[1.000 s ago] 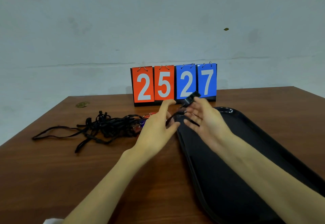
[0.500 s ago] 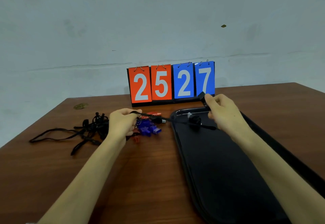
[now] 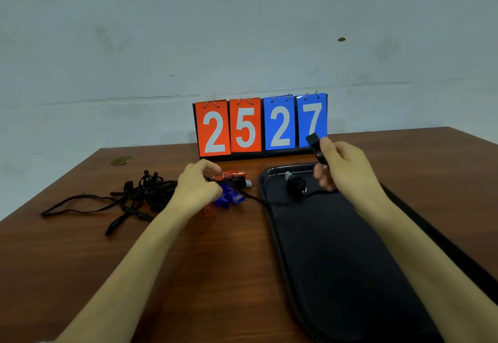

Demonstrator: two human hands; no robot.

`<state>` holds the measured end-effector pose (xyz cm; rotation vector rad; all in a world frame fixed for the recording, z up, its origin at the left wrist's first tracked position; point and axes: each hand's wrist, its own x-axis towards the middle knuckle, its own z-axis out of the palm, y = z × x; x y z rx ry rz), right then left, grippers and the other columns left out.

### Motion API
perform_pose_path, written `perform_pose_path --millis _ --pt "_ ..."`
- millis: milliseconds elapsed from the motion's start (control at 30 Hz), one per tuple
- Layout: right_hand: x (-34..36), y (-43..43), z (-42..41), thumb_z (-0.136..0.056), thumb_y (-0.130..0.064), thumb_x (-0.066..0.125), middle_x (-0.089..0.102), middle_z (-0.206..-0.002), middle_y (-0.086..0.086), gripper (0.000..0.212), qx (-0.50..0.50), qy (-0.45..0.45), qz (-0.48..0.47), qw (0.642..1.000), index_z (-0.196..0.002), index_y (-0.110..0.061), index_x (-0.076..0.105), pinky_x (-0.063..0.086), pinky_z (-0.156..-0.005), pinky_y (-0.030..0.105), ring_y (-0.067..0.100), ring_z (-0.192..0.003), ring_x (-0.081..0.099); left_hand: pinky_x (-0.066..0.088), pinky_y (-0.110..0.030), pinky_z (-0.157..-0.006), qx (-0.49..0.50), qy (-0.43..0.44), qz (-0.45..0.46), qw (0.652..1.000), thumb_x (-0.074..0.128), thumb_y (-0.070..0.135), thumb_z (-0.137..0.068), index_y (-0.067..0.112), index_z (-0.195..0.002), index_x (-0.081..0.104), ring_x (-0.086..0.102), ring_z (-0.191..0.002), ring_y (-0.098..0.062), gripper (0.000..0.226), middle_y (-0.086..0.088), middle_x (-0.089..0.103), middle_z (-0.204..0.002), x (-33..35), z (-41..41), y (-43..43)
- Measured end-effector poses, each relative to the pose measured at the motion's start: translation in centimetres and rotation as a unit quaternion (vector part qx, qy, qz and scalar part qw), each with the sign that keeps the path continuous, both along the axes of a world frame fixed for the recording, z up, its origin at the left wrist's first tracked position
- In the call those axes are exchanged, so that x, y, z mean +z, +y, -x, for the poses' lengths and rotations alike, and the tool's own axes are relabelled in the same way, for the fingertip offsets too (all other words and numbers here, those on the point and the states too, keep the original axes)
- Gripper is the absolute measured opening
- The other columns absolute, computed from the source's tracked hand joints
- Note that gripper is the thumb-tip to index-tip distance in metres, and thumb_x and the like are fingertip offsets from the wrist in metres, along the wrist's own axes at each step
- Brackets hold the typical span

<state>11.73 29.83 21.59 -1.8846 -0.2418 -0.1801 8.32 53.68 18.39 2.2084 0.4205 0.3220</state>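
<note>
Fingers of my right hand (image 3: 347,170) are curled tight round a black whistle (image 3: 314,143), holding it up above the far end of the tray (image 3: 350,275). Its cord (image 3: 254,197) drops into the tray and passes just beside a black bundle (image 3: 296,185) at the tray's far end; I cannot tell whether they touch. It then crosses the tray's left rim to my left hand (image 3: 196,186). That hand's bent fingers pinch the cord at the pile of red and blue whistles (image 3: 229,197) just left of the tray. A tangle of cords (image 3: 145,194) lies further left, well apart from the tray.

To free this whistle cleanly, I judge the left pinch should hold the pile down while the right hand draws slowly away over the tray. The risk is the cord snagging the bundle, or dragging a blue whistle over the rim. Once the cord comes loose, I set the whistle on bare tray, apart from the bundle.
</note>
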Motion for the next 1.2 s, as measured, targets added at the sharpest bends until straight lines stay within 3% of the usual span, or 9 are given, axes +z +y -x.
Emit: perform_pose_path --millis 100,200,300,467,700,800,933,1033,1200 --pt "0.1 0.8 0.4 -0.098 -0.037 0.038 0.070 -0.091 0.004 0.038 0.128 0.108 -0.162 0.973 -0.105 -0.009 0.062 0.051 -0.077 0.027 0.014 -0.086 0.064 0.037 -0.034 -0.103 -0.003 -0.064 -0.124 0.990 0.066 0.009 -0.077 0.027 -0.109 0.056 0.041 -0.122 -0.017 0.038 0.004 0.043 -0.128 -0.2 0.6 -2.1" --pt "-0.2 1.5 1.1 -0.094 -0.043 0.041 0.067 -0.099 -0.002 0.042 0.167 0.108 -0.170 0.965 -0.112 -0.013 0.064 0.048 -0.083 0.027 0.010 -0.096 0.058 0.038 -0.028 -0.102 -0.113 -0.182 0.102 0.971 0.059 0.012 -0.087 0.022 -0.101 0.059 0.054 -0.110 -0.007 0.017 0.009 0.060 -0.109 0.8 2.5 -6.0" --pt "-0.6 1.9 1.7 -0.078 -0.058 0.050 0.068 -0.085 0.004 0.052 0.169 0.059 -0.165 0.970 -0.091 -0.012 0.072 0.044 -0.072 0.030 0.018 -0.078 0.054 0.051 -0.034 -0.079 -0.265 -0.151 0.328 0.894 0.058 0.028 -0.088 0.013 -0.113 0.050 0.066 -0.082 -0.021 0.030 -0.006 0.069 -0.088 1.3 3.8 -8.8" --pt "-0.8 1.6 1.5 -0.079 -0.048 0.058 0.068 -0.081 0.004 0.041 0.152 0.083 -0.241 0.955 -0.088 -0.010 0.068 0.050 -0.073 0.029 0.015 -0.078 0.062 0.021 -0.024 -0.040 -0.328 -0.054 0.336 0.881 0.057 0.030 -0.085 0.005 -0.103 0.054 0.028 -0.036 -0.011 0.031 -0.003 0.047 -0.053 0.6 3.8 -8.7" --pt "0.3 0.6 0.9 -0.097 -0.040 0.042 0.050 -0.051 -0.006 0.029 0.084 0.136 -0.412 0.897 -0.094 -0.016 0.058 0.044 -0.056 0.021 0.006 -0.046 0.046 0.017 -0.023 -0.041 -0.191 -0.002 0.266 0.945 0.067 0.010 -0.080 0.005 -0.101 0.065 0.027 -0.039 -0.009 0.022 0.000 0.042 -0.049 1.3 2.1 -3.6" --pt "0.8 0.4 1.0 -0.096 -0.037 0.046 0.031 -0.045 -0.008 0.027 0.061 0.085 -0.358 0.928 -0.077 -0.018 0.050 0.029 -0.047 0.021 0.007 -0.042 0.025 0.024 -0.017 -0.035 -0.042 -0.075 0.297 0.951 0.057 -0.003 -0.084 0.001 -0.098 0.062 0.031 -0.038 -0.007 0.016 0.003 0.042 -0.047 0.7 0.9 -0.7" --pt "0.7 0.1 0.5 -0.091 -0.039 0.055 0.041 -0.049 -0.008 0.024 -0.016 -0.031 -0.209 0.977 -0.086 -0.016 0.058 0.031 -0.041 0.017 0.003 -0.040 0.033 0.020 -0.019 -0.033 0.096 -0.135 0.377 0.911 0.052 0.000 -0.084 0.003 -0.084 0.054 0.025 -0.039 -0.009 0.005 0.000 0.036 -0.052 0.0 0.0 2.0" --pt "0.4 0.1 0.5 -0.092 -0.040 0.053 0.043 -0.053 -0.005 0.030 -0.006 -0.034 -0.210 0.977 -0.096 -0.012 0.059 0.031 -0.040 0.016 0.002 -0.039 0.033 0.030 -0.020 -0.039 0.132 -0.129 0.290 0.939 0.047 -0.001 -0.085 -0.001 -0.095 0.060 0.037 -0.048 -0.011 0.017 -0.003 0.047 -0.064 -0.3 -0.1 1.8" --pt "-0.1 1.2 0.9 -0.095 -0.025 0.049 0.067 -0.066 0.002 0.022 0.148 0.056 -0.218 0.963 -0.109 -0.008 0.050 0.047 -0.055 0.022 0.009 -0.050 0.055 0.045 -0.011 -0.070 0.056 -0.152 -0.132 0.978 0.060 0.007 -0.086 0.020 -0.107 0.058 0.055 -0.085 -0.005 0.024 0.011 0.040 -0.116 -0.8 0.9 -2.1"
